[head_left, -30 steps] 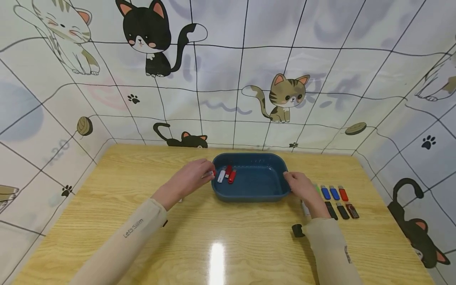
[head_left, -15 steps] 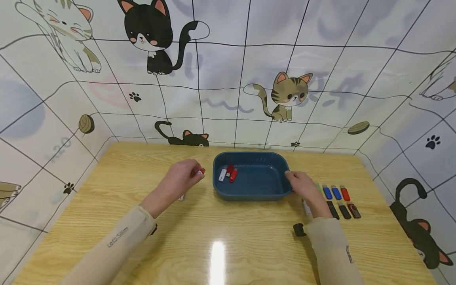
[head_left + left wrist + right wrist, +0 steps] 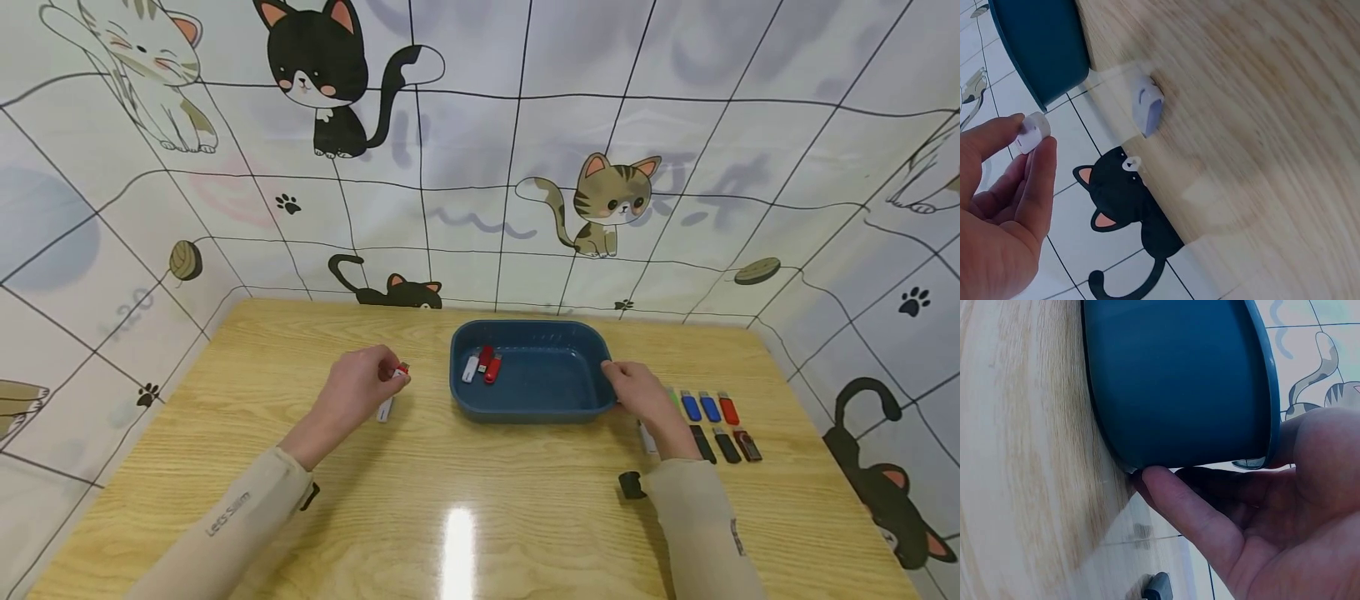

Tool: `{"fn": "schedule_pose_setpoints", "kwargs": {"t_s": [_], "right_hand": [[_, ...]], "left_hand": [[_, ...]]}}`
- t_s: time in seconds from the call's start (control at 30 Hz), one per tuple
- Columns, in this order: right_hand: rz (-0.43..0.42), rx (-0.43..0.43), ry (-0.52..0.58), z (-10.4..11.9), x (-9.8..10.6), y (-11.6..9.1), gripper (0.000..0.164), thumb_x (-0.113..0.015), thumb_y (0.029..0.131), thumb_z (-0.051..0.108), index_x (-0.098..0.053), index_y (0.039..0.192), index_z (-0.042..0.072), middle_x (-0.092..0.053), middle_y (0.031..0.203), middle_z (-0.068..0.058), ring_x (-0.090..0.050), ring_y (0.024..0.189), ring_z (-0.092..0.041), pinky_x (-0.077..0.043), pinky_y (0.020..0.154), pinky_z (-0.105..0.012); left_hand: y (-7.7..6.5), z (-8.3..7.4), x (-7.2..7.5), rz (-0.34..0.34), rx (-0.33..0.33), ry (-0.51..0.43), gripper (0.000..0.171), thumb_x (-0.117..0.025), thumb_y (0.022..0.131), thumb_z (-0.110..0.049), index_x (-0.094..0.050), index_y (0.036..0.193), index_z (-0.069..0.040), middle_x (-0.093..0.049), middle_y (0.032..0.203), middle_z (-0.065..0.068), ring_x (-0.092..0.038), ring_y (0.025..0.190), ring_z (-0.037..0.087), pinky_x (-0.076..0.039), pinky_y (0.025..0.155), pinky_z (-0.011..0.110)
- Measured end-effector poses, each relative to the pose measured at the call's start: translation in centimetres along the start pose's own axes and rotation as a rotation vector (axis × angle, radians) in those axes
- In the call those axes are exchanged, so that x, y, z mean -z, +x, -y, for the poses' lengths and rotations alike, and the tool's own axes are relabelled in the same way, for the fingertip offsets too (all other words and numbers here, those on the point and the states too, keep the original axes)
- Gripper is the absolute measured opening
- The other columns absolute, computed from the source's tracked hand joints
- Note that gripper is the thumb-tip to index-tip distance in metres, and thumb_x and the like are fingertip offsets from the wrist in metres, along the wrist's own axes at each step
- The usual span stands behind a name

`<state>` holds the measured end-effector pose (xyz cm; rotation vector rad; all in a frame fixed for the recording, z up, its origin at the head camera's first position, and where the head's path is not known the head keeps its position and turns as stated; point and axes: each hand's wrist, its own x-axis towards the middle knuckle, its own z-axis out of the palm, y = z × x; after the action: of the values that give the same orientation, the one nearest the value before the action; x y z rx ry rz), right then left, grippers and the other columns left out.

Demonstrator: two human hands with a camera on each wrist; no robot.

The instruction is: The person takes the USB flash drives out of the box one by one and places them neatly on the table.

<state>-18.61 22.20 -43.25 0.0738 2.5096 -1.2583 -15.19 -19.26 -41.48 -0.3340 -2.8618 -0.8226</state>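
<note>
My left hand pinches a white and red USB stick between thumb and fingertips, above the table left of the dark blue plastic bin. In the left wrist view its white end shows at the fingertips. A white USB stick lies on the table just below that hand. Inside the bin, at its left end, are a white USB stick, a dark red one and a red one. My right hand grips the bin's right end, thumb at the rim and fingers against the outer wall.
Right of the bin, USB sticks lie in two rows on the wooden table: blue ones, a red one, black ones and a dark red one. My right forearm partly hides others. A cat-patterned wall sheet surrounds the table.
My left hand has moved left, away from the bin's left rim, still pinching the white and red USB stick. More of the white stick on the table now shows. The right hand keeps its grip.
</note>
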Motion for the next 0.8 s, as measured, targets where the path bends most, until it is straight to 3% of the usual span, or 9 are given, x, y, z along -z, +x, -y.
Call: {"fn": "schedule_pose_setpoints", "kwargs": {"t_s": [0.33, 0.5, 0.8], "right_hand": [[-0.001, -0.007, -0.002, 0.1, 0.0, 0.0, 0.061, -0.032, 0.114, 0.033, -0.037, 0.151, -0.015, -0.036, 0.154, -0.037, -0.044, 0.138, -0.049, -0.053, 0.101, -0.053], [-0.014, -0.003, -0.017, 0.1, 0.0, -0.1, 0.059, -0.032, 0.113, 0.032, -0.044, 0.147, -0.015, -0.041, 0.151, -0.036, -0.048, 0.134, -0.047, -0.053, 0.101, -0.053], [-0.001, -0.015, -0.011, 0.1, 0.0, 0.0, 0.061, -0.032, 0.113, 0.033, -0.039, 0.150, -0.016, -0.039, 0.153, -0.037, -0.045, 0.137, -0.048, -0.052, 0.103, -0.053]], "left_hand": [[-0.6, 1.4, 0.5, 0.014, 0.065, 0.005, 0.011, -0.077, 0.090, -0.014, -0.074, 0.092, -0.004, -0.072, 0.082, 0.001, -0.061, 0.072, 0.015, -0.051, 0.067, 0.034], [-0.8, 2.1, 0.5, 0.025, 0.113, 0.003, 0.012, -0.078, 0.089, -0.014, -0.072, 0.089, -0.003, -0.070, 0.081, 0.003, -0.058, 0.068, 0.016, -0.048, 0.062, 0.032], [-1.1, 3.2, 0.7, 0.060, 0.169, 0.011, 0.015, -0.079, 0.089, -0.016, -0.072, 0.085, -0.004, -0.069, 0.077, 0.003, -0.053, 0.063, 0.016, -0.043, 0.055, 0.029]]}}
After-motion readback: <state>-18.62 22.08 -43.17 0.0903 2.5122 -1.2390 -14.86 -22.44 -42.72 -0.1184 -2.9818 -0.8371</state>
